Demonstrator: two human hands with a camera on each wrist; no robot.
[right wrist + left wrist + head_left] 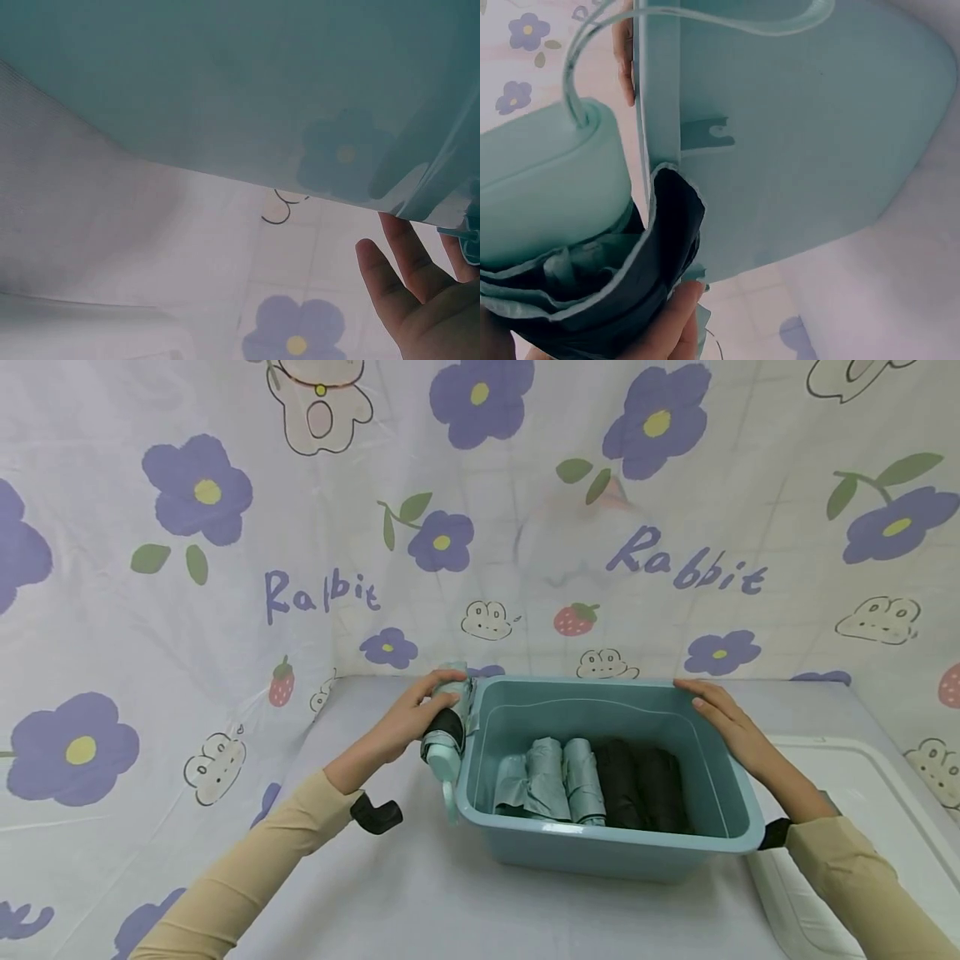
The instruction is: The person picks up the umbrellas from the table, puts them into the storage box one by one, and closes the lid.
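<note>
My left hand (405, 720) grips a folded mint-green umbrella (444, 758) with a dark band, just outside the left rim of a blue-green plastic bin (600, 836). In the left wrist view the umbrella's pale handle (551, 184) and its looped cord stand out beside the bin's outer wall (802, 135). Fingers wrap the dark fabric from below. My right hand (726, 722) rests at the bin's back right corner, its fingers fairly straight. Inside the bin lie several rolled bundles side by side: pale green ones (546, 777) on the left, black ones (641, 785) on the right.
A white lid-like panel (847, 835) lies on the table right of the bin, partly under my right forearm. The pale tabletop (420, 893) meets a flower-printed curtain (510, 610) behind the bin. A black strap piece (377, 816) hangs at my left wrist.
</note>
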